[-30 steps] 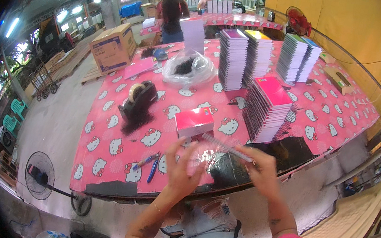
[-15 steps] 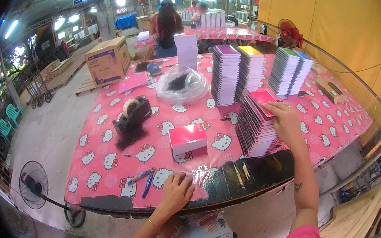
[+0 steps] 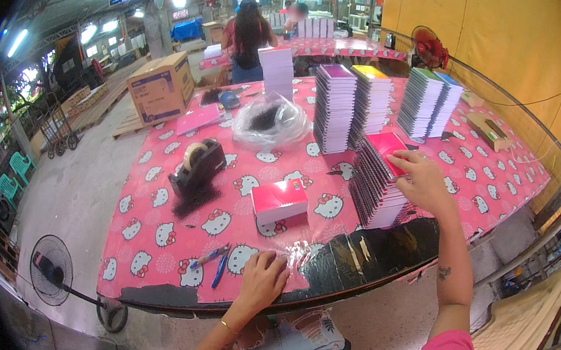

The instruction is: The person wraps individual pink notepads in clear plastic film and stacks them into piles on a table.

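Observation:
My right hand point(image 3: 425, 182) is at the top of a tall, leaning stack of spiral-bound notebooks point(image 3: 375, 203). Its fingers lie over the red cover point(image 3: 387, 149) of the topmost one and grip its near right edge. By the table's front edge rests my left hand point(image 3: 263, 280), palm down with nothing in it, the fingers loosely bent. A small pink-and-white block of paper point(image 3: 279, 201) lies on the table beyond it. Just left of that hand are a blue pen point(image 3: 220, 270) and another slim pen-like tool point(image 3: 207, 256).
Purple-topped point(image 3: 333, 112) and yellow-topped notebook stacks point(image 3: 370, 102) stand behind, with green- and blue-topped ones farther right. A black tape dispenser point(image 3: 197, 165), a clear plastic bag point(image 3: 272, 129) and a paper stack point(image 3: 276, 72) occupy the left half. A carton point(image 3: 160, 89) and pedestal fan point(image 3: 52, 270) stand beyond the table.
My right hand has shifted slightly on the top of the red notebook stack, its fingers a little more spread. My left hand stays at the table edge. The view has moved slightly.

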A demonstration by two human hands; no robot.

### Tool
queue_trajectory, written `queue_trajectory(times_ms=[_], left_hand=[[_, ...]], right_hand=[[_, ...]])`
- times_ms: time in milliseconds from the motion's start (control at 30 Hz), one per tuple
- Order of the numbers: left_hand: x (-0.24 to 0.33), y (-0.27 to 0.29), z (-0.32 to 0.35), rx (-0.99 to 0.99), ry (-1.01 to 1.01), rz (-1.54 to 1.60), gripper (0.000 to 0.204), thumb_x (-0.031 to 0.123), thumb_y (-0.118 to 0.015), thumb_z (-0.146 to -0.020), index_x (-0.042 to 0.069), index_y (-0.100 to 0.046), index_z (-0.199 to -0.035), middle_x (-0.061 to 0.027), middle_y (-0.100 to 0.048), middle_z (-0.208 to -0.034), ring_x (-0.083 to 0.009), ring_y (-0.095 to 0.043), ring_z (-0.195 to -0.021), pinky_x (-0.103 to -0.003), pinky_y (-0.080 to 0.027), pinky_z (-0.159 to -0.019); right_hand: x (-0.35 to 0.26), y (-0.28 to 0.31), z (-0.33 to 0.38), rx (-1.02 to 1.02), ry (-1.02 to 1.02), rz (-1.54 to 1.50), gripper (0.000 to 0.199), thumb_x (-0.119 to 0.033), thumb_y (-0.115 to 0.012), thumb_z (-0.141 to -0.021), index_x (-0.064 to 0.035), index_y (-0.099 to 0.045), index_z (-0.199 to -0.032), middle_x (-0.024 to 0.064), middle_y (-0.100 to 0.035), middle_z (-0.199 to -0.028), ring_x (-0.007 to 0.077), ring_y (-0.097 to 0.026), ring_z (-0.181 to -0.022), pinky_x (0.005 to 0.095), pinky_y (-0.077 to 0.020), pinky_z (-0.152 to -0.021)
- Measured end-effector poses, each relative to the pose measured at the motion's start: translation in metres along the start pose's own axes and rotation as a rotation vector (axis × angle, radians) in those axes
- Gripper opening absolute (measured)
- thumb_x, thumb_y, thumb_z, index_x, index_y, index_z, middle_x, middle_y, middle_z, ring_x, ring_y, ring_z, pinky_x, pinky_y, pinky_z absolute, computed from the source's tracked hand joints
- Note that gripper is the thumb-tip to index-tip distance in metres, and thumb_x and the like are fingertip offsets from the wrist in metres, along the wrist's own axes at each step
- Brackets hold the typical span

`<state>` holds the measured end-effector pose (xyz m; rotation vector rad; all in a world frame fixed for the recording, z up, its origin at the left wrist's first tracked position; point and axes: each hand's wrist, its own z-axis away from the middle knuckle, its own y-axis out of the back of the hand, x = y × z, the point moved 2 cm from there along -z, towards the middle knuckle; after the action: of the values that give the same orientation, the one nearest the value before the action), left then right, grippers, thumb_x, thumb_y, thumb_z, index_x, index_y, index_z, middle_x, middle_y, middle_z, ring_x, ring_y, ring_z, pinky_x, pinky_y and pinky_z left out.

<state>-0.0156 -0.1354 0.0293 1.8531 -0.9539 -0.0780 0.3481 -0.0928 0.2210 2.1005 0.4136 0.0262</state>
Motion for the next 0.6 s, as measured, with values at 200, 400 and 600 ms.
queue_trajectory(times_ms=[200,400,600], left_hand=[[-0.009,0.018,-0.09,0.305,-0.081,0.037,0.034,0.016,-0.069,-0.086,0.005,-0.063,-0.118,-0.0176,-0.059,-0.119,-0.0382,-0.057,-0.109,-0.048,-0.046,-0.094],[-0.065,-0.01,-0.12,0.165,-0.18,-0.2,0.029,0.012,-0.067,-0.087,0.006,-0.066,-0.115,-0.0115,-0.067,-0.107,-0.0327,-0.064,-0.1,-0.043,-0.051,-0.087],[-0.013,0.046,-0.117,0.11,-0.208,-0.155,0.018,0.013,-0.063,-0.088,0.005,-0.064,-0.104,-0.0124,-0.067,-0.093,-0.0301,-0.065,-0.09,-0.043,-0.051,-0.074]], right_hand=[[0.005,-0.007,0.012,0.11,0.012,0.08,0.045,-0.011,-0.062,-0.082,-0.0101,-0.064,-0.127,0.0127,-0.06,-0.131,0.034,-0.056,-0.121,0.0474,-0.0417,-0.103],[-0.067,-0.025,0.066,0.318,0.014,-0.272,0.042,-0.003,-0.067,-0.081,-0.0093,-0.066,-0.122,0.0146,-0.061,-0.128,0.0337,-0.057,-0.118,0.0452,-0.0408,-0.103],[-0.093,-0.116,0.115,0.165,-0.141,-0.797,0.044,-0.009,-0.073,-0.083,-0.0049,-0.062,-0.126,0.0152,-0.062,-0.127,0.0322,-0.056,-0.12,0.0394,-0.042,-0.103]])
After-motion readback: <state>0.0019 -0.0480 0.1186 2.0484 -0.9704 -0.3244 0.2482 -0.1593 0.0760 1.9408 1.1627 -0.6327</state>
